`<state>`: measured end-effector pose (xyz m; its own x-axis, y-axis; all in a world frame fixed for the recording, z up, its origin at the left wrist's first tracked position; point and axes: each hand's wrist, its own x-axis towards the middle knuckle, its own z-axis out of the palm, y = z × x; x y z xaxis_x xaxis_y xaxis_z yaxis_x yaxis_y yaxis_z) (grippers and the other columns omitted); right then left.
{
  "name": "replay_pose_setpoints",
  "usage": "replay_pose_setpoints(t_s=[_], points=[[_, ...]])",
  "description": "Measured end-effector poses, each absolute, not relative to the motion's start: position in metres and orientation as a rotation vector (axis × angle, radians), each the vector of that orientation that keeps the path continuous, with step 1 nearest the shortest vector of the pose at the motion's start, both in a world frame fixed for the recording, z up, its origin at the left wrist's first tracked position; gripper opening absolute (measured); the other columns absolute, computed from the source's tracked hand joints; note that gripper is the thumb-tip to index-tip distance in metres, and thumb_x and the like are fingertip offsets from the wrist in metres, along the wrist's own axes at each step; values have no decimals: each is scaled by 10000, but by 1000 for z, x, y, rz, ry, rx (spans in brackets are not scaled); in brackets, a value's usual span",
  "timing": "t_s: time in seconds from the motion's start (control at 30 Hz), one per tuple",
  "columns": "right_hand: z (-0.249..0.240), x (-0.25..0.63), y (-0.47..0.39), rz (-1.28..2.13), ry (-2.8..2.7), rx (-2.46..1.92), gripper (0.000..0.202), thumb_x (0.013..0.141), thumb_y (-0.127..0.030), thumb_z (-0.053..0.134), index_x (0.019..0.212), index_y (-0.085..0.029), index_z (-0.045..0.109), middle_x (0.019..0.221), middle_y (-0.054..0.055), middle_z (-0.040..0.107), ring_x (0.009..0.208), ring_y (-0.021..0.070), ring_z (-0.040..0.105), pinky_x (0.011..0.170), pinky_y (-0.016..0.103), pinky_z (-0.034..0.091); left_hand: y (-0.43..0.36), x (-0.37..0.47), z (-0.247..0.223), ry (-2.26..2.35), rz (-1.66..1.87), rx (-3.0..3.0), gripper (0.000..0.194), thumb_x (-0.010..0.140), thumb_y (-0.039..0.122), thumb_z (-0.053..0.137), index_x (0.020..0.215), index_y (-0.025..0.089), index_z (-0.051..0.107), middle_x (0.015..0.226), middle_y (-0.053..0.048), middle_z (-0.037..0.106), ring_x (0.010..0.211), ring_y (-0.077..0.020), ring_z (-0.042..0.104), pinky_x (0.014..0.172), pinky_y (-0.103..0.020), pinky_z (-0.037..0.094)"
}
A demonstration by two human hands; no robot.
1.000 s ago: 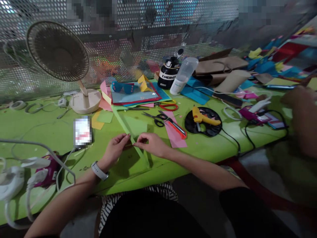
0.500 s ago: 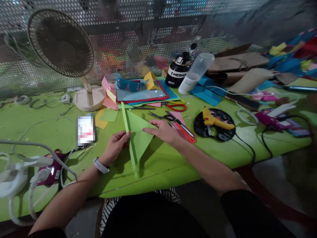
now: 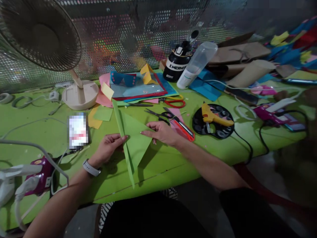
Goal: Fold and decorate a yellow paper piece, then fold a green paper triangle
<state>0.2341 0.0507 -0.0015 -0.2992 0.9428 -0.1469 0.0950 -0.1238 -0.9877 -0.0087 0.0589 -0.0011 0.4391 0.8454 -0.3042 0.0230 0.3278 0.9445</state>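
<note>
A green sheet of paper [image 3: 133, 138] folded into a triangle with a long narrow strip along its left edge lies on the green table [image 3: 173, 162]. My left hand [image 3: 109, 148] pinches the strip at its left side, a grey watch on the wrist. My right hand [image 3: 162, 131] rests flat on the triangle's right corner, fingers pointing left. Black-handled scissors [image 3: 160, 115] and a red-and-black cutter [image 3: 182, 127] on a pink paper lie just beyond my right hand.
A desk fan [image 3: 42, 36] stands back left, a phone [image 3: 78, 130] left of the paper. A stack of coloured sheets [image 3: 141, 89], red scissors [image 3: 173, 103], a black bottle [image 3: 177, 64], a yellow glue gun [image 3: 214, 117] on a black plate, cables and purple glue guns [image 3: 38, 173] surround.
The paper was a narrow folded strip pinched by both hands; it has opened out into a triangle, and my right hand has moved right onto its corner. The view has shifted closer.
</note>
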Motion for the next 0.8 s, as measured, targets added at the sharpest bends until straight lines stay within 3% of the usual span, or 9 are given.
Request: replay_pose_setpoints(t_s=[0.2, 0.47, 0.53, 0.6, 0.7, 0.8], points=[[0, 235, 51, 1701, -1285, -1125, 319, 687, -390, 795, 848, -161, 643, 614, -53, 615, 389, 41, 503, 364, 165, 409, 59, -8, -2, 996, 712, 1040, 378, 722, 425, 784, 573, 158, 561, 513, 68, 420, 465, -52, 410, 474, -183, 428], [-9, 228, 54, 1745, -1046, -1095, 229, 650, -319, 750, 748, -169, 608, 494, -63, 574, 388, 95, 588, 307, 157, 313, 58, -9, 3, 1005, 723, 981, 285, 681, 386, 819, 662, 155, 654, 543, 64, 467, 480, -50, 450, 488, -174, 463], [-9, 227, 54, 1724, -1021, -1096, 258, 640, -296, 720, 847, -163, 643, 499, -59, 582, 391, 110, 596, 307, 170, 311, 59, -10, 1, 997, 718, 952, 257, 668, 365, 827, 740, 156, 696, 571, 52, 518, 492, -57, 483, 500, -179, 480], [-7, 228, 53, 1691, -1030, -1103, 417, 653, -279, 680, 1053, -164, 652, 518, -60, 595, 396, 122, 598, 323, 185, 331, 59, -11, 0, 989, 724, 927, 253, 655, 345, 832, 772, 157, 709, 593, 42, 553, 506, -63, 510, 500, -180, 487], [-4, 231, 51, 1597, -1139, -1096, 554, 732, -272, 601, 1283, -222, 576, 652, -31, 674, 442, 119, 609, 396, 213, 407, 60, -12, -2, 974, 740, 897, 232, 644, 315, 837, 749, 158, 703, 591, 42, 565, 518, -67, 528, 488, -173, 484], [-3, 237, 51, 1511, -1327, -1021, 453, 775, -267, 470, 1184, -191, 649, 957, 64, 736, 569, 134, 646, 524, 272, 496, 62, -12, -3, 933, 774, 871, 209, 650, 292, 833, 700, 158, 681, 568, 50, 554, 500, -60, 513, 465, -164, 466]])
